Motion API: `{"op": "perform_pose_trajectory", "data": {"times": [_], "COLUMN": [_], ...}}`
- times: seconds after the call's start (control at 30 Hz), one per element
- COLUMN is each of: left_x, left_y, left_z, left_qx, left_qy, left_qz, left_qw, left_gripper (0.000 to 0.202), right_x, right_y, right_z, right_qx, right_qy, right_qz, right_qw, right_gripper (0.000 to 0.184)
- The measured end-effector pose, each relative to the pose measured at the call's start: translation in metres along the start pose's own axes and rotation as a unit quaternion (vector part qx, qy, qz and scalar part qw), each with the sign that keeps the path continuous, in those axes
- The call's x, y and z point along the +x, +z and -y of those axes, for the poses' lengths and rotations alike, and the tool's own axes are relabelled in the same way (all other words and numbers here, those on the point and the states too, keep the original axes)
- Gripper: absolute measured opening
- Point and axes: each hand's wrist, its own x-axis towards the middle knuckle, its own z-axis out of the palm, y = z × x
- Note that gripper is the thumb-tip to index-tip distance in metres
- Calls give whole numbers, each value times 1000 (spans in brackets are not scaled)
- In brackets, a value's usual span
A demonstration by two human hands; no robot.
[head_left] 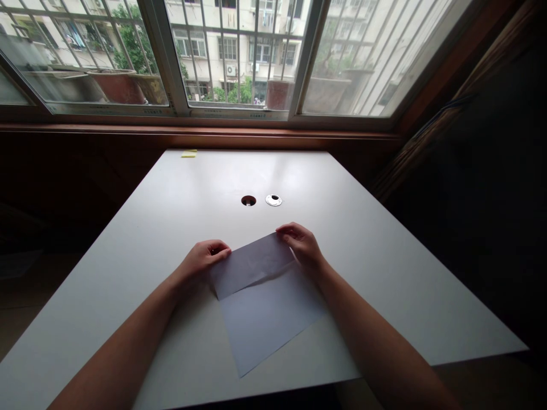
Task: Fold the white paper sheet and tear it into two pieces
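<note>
A pale sheet of paper [271, 319] lies slanted on the white table, its far part folded over toward me as a flap. My left hand [207, 254] pinches the flap's upper left corner between thumb and fingers. At the upper right corner, my right hand [301, 242] grips the paper the same way. The flap's lower edge stands slightly off the sheet beneath, leaving a dark gap. The near corner of the sheet points toward the table's front edge.
The white table [363, 256] reaches back to the window sill. A round hole [248, 201] and a metal-rimmed grommet [273, 200] sit beyond my hands. A yellow sticky note [188, 154] is at the far left edge. Curtains [444, 119] hang at the right.
</note>
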Motion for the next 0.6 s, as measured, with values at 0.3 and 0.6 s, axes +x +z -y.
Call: {"op": "perform_pose_trajectory", "data": {"times": [0.3,0.6], "left_x": [0,-3], "left_y": [1,2], "left_z": [1,-2], "left_qx": [-15,-61], "left_qy": [-4,-6], "left_qz": [-44,-92], "left_qw": [999,994], "left_gripper": [29,31], "right_x": [9,13], "right_y": [-25,-36], "right_z": [-6,-13], "right_qx": [-19,10], "right_qy": [19,28], "right_qz": [-57,-127], "right_qw": [998,991], "right_gripper": [15,21]}}
